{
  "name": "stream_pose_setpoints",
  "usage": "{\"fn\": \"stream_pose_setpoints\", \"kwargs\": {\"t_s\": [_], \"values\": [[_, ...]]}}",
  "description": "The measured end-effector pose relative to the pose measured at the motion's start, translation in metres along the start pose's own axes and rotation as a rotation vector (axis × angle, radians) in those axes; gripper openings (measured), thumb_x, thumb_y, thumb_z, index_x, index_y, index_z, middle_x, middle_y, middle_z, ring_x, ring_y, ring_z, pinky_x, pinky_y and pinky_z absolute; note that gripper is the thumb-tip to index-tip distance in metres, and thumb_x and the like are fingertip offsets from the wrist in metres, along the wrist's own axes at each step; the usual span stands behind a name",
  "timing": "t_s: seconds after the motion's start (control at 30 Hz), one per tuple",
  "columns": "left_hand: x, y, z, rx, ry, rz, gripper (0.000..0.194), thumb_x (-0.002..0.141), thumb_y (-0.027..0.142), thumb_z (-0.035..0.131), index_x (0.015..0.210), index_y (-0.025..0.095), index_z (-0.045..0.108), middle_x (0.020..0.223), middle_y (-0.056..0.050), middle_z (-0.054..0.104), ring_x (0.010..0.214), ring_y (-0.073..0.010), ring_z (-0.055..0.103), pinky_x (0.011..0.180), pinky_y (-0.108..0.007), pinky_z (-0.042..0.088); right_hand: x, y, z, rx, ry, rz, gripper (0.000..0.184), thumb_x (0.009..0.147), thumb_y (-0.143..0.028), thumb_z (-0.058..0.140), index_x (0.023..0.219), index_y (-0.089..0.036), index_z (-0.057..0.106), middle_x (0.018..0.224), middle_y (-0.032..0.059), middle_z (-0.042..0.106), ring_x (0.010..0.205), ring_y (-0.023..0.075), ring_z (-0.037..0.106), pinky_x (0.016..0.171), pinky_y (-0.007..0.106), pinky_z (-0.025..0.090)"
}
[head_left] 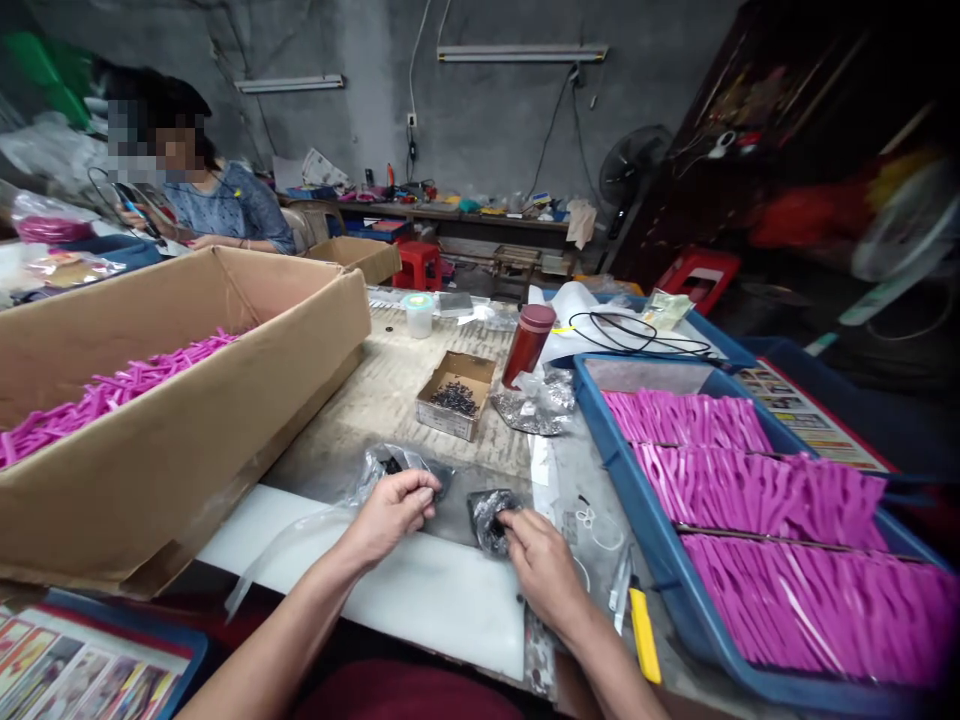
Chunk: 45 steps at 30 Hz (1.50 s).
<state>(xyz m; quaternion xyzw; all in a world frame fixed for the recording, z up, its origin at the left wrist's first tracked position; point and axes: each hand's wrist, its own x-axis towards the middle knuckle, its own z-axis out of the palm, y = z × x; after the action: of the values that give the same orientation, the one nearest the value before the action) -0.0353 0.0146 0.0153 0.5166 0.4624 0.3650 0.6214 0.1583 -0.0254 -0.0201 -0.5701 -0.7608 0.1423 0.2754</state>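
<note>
My left hand (397, 508) is closed in a pinch above the table, thumb against fingers; whatever is between them is too small to make out. Just behind it lies a clear plastic bag (382, 462) with dark contents. My right hand (546, 562) reaches with curled fingers into the mouth of a small bag of black parts (489, 512), and its fingertips are hidden there. A white sheet (450, 592) lies under both forearms along the near edge. Farther off stands a small open cardboard box (431, 412) holding small dark pieces.
At left is a large carton (187, 430) of pink strips. On the right, a blue crate (622, 500) holds pink pieces in rows. A yellow-handled knife (643, 632), a red cylinder (529, 345) and a bag of metal parts (536, 410) are nearby. Another person (232, 205) sits back left.
</note>
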Motion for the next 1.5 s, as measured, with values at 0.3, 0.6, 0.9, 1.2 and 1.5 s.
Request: {"fn": "stream_pose_setpoints", "kwargs": {"t_s": [0.3, 0.6, 0.9, 1.2, 1.5], "values": [[0.005, -0.002, 0.02, -0.236, -0.038, -0.082, 0.022, 0.064, 0.028, 0.057, 0.074, 0.012, 0.046, 0.049, 0.002, 0.051, 0.035, -0.0016, 0.034, 0.035, -0.015, 0.02, -0.001, -0.002, -0.005, 0.153, 0.057, 0.115, 0.019, 0.073, -0.013, 0.038, 0.082, -0.017, 0.055, 0.079, 0.0041, 0.061, 0.077, 0.0159, 0.055, 0.068, 0.026, 0.041], [0.006, -0.003, 0.027, -0.309, -0.038, -0.139, 0.023, 0.061, 0.025, 0.06, 0.077, 0.01, 0.05, 0.05, 0.001, 0.054, 0.034, -0.002, 0.038, 0.036, -0.014, 0.022, 0.0, -0.008, -0.01, 0.288, 0.044, 0.217, 0.015, 0.072, -0.017, 0.04, 0.079, -0.018, 0.054, 0.073, 0.0016, 0.061, 0.07, 0.0149, 0.056, 0.062, 0.023, 0.04], [0.006, -0.004, 0.034, -0.074, 0.023, -0.112, 0.016, 0.063, 0.024, 0.055, 0.072, 0.011, 0.054, 0.047, 0.002, 0.053, 0.032, -0.0032, 0.036, 0.035, -0.015, 0.024, -0.002, -0.006, -0.006, 0.36, 0.06, 0.257, 0.013, 0.072, -0.02, 0.042, 0.077, -0.017, 0.054, 0.068, 0.0007, 0.059, 0.064, 0.014, 0.054, 0.058, 0.021, 0.039], [0.007, 0.006, -0.031, 0.859, 0.4, 0.362, 0.018, 0.068, 0.018, 0.045, 0.073, 0.016, 0.061, 0.073, -0.003, 0.062, 0.065, -0.0144, 0.056, 0.061, -0.023, 0.042, -0.003, -0.005, -0.004, 0.324, 0.052, 0.273, 0.015, 0.072, -0.022, 0.042, 0.077, -0.016, 0.055, 0.068, 0.0016, 0.06, 0.063, 0.0146, 0.055, 0.057, 0.021, 0.039], [0.007, -0.002, -0.043, 0.981, 0.303, 0.352, 0.024, 0.068, 0.012, 0.041, 0.076, 0.017, 0.063, 0.073, -0.003, 0.062, 0.068, -0.0147, 0.056, 0.062, -0.023, 0.041, -0.005, -0.005, -0.004, 0.312, 0.058, 0.257, 0.017, 0.073, -0.026, 0.042, 0.077, -0.017, 0.056, 0.069, 0.002, 0.061, 0.064, 0.0158, 0.056, 0.057, 0.022, 0.04]]}}
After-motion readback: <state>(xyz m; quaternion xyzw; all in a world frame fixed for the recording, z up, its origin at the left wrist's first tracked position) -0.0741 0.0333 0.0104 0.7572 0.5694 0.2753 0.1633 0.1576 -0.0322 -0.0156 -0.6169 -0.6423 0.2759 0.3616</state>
